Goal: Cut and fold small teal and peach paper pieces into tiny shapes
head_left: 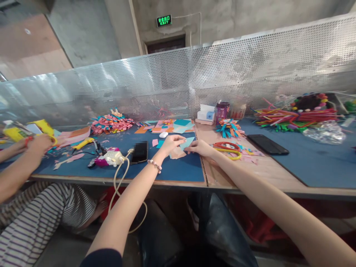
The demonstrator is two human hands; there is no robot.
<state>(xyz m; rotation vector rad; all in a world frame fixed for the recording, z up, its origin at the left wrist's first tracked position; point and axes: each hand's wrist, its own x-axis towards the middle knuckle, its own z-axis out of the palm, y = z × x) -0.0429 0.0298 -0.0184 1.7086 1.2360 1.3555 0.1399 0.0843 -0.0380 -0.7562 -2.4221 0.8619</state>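
My left hand and my right hand meet over the blue mat and together pinch a small light-blue piece of paper. Fingers of both hands are closed on its edges. A beaded bracelet sits on my left wrist. A tan paper piece lies under the hands. Red and yellow scissors lie just right of my right hand.
A phone and a glue gun with its cord lie to the left. Another phone lies at the right. Piles of paper flowers and coloured sticks line the mesh partition. A person in striped clothes works at the far left.
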